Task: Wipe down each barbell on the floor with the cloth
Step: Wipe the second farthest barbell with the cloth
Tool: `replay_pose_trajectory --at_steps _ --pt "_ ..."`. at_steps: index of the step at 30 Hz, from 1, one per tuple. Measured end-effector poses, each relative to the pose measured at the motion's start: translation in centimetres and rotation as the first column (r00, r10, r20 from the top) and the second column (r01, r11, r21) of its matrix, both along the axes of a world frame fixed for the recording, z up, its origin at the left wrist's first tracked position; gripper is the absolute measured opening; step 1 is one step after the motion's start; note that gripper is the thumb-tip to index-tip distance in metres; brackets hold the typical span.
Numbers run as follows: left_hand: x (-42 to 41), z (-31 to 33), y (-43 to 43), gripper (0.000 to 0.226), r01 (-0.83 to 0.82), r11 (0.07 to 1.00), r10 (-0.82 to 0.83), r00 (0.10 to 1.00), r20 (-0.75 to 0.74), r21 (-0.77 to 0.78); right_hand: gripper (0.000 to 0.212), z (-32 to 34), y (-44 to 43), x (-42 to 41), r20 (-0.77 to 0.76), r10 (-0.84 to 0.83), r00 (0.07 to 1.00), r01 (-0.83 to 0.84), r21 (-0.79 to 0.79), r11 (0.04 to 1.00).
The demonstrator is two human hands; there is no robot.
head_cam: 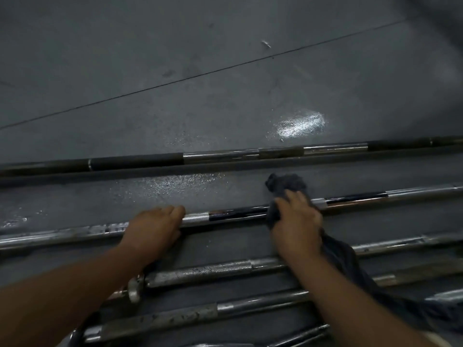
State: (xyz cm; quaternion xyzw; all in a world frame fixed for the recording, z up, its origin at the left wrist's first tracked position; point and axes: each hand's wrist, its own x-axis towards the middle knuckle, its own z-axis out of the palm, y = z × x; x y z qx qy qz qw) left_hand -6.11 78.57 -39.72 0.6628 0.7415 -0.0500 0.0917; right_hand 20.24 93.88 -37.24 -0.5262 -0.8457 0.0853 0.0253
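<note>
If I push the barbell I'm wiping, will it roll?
Likely to roll: the barbell is a round shaft lying on smooth floor. Your left hand holding it probably steadies it. Long and metal, so probably heavy.

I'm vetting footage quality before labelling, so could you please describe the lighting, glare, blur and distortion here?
Head view: dim overall, with bright glare on the smooth grey floor. Head view: the far black-and-chrome barbell runs nearly straight, so little lens bowing shows. Head view: the dark grey cloth, held on the knurled chrome barbell by the right hand, looks softly blurred.
</note>
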Motion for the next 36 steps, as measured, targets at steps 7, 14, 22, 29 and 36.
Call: replay_pose_trajectory --at_steps 7,14,22,29,36 --pt "-2.1 1.5 3.6 0.030 -0.085 0.900 0.202 0.950 0.237 -0.427 0.065 -0.8 0.8 0.1 -0.025 0.240 0.971 -0.240 -0.015 0.971" --pt "0.2 0.3 2.1 0.034 -0.134 0.957 0.153 0.987 0.055 -0.257 0.051 -2.1 -3.9 -4.8 -0.207 0.075 0.975 -0.085 -0.036 0.996" --pt "-0.6 1.4 2.9 0.039 0.002 0.979 0.016 0.996 0.090 -0.202 0.057 -0.8 1.5 3.1 -0.141 0.018 0.990 -0.017 0.008 1.000" --pt "1.1 1.3 4.6 0.038 -0.068 0.891 0.196 0.949 0.246 -0.448 0.059 -1.2 -5.4 -5.2 -0.129 0.353 0.927 -0.365 -0.087 0.927" --pt "2.8 -0.3 2.6 0.038 -0.048 0.997 0.046 0.999 -0.028 -0.067 0.061 -1.5 -0.2 1.5 -0.029 -0.002 1.000 0.003 0.022 1.000"
